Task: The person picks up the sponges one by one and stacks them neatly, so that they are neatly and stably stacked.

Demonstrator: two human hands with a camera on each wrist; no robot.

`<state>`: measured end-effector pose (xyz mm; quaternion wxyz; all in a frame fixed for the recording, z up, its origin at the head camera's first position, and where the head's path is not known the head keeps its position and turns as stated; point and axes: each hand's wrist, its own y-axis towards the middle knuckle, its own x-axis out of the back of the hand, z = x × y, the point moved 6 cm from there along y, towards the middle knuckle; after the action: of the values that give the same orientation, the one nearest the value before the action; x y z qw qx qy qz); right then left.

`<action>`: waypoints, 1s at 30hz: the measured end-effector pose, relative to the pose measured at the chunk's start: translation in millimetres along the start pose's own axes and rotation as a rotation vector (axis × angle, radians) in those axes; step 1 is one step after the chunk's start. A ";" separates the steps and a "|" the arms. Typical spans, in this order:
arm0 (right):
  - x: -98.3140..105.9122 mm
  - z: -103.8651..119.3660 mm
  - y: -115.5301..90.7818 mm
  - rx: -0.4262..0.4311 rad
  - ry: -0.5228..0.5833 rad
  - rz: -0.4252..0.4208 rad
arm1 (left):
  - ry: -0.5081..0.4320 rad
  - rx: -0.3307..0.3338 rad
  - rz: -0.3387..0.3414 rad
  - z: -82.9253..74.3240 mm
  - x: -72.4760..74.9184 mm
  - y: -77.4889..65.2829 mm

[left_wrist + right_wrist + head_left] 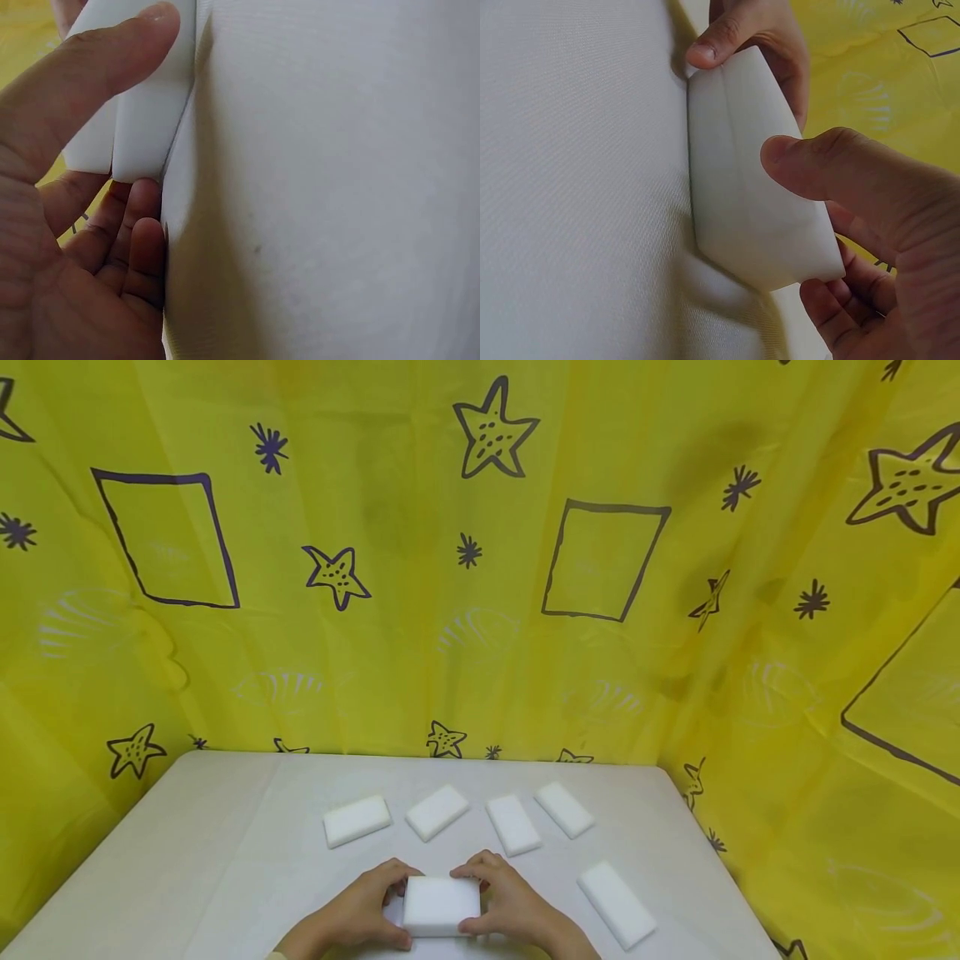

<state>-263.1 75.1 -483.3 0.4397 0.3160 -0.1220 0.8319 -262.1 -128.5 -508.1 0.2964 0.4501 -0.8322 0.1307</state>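
Two white sponge blocks lie one on top of the other at the table's near edge, a seam showing between them in both wrist views. The upper sponge [441, 903] covers most of the lower sponge [709, 157] from above. My left hand [360, 906] grips the stack's left end, thumb on the near side and fingers round the far side. At the right end, my right hand [519, 906] pinches the upper sponge, its thumb pressed on the near face and its fingers behind. The lower sponge sits right at the tabletop.
Beyond the hands, several more white sponges lie flat on the pale table [225, 860]: a far-left sponge [357, 821], a tilted sponge [437, 812], two to their right, and a nearer right sponge [617, 904]. A yellow patterned curtain [405, 652] hangs round the table.
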 end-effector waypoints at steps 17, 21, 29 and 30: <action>-1.3 -4.2 0.5 0.012 -0.002 -0.010 | 0.059 -0.032 -0.068 -10.2 8.0 0.4; -1.9 -5.4 0.8 0.003 -0.008 -0.004 | 0.051 -0.050 -0.070 -14.8 6.3 4.2; -2.1 -5.7 1.3 -0.001 0.004 0.001 | 0.040 -0.051 -0.067 -14.1 2.7 7.7; -1.9 -5.4 1.4 0.003 0.003 0.000 | 0.038 -0.050 -0.065 -14.0 2.7 7.9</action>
<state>-265.7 75.7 -488.6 0.4393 0.3153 -0.1203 0.8325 -264.5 -119.1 -495.1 0.3273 0.4667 -0.8143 0.1089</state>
